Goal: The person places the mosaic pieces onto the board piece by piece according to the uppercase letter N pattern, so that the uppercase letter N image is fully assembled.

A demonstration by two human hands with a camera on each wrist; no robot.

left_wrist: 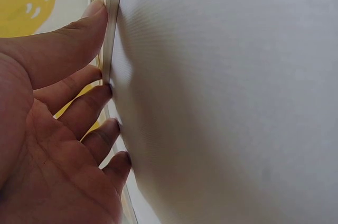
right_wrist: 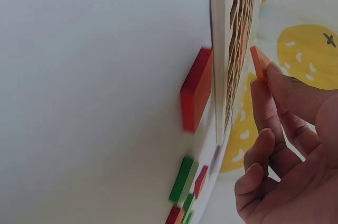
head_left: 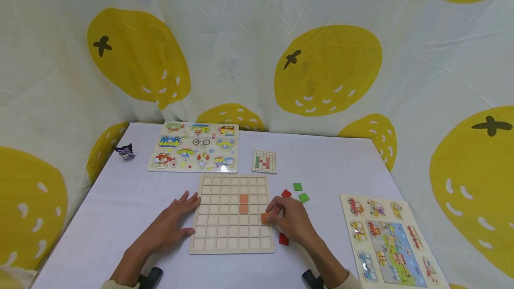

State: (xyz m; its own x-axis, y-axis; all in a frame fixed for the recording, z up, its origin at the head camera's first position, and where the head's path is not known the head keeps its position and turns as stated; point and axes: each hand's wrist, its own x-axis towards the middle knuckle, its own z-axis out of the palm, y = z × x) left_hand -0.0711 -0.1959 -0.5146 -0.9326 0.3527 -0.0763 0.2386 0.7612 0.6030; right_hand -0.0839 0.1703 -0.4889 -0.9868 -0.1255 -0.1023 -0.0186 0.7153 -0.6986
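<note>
Between thumb and fingertips my right hand pinches an orange square tile, held over the right part of the wooden grid board. In the right wrist view this tile stands tilted, above the board's surface. Two orange tiles lie in neighbouring cells of one column. My left hand rests at the board's left edge, fingers spread; in the left wrist view its thumb and fingertips touch the edge and the tablecloth. Beyond the board lies a small pattern card with green and red squares.
Right of the board lie loose green tiles and red tiles, some partly hidden by my right hand. A vehicle puzzle board lies at the back left, another puzzle board at the right. A small dark purple figure stands far left.
</note>
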